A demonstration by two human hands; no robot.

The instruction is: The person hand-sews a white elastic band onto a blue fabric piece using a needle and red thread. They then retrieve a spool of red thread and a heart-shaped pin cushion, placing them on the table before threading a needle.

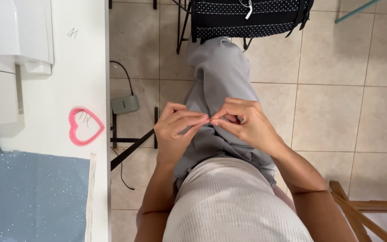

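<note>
A length of grey fabric lies over my lap and runs away from me toward the floor. My left hand and my right hand meet above it at the middle of the view, fingertips pinched together. What they pinch is too small to tell; it may be a pin or a fold of the grey fabric. Both hands rest against the cloth.
A white table stands at left with a white sewing machine, a pink heart-shaped dish holding pins, and blue sparkly fabric. A grey foot pedal lies on the tiled floor. Dark dotted fabric hangs ahead; a wooden frame is at right.
</note>
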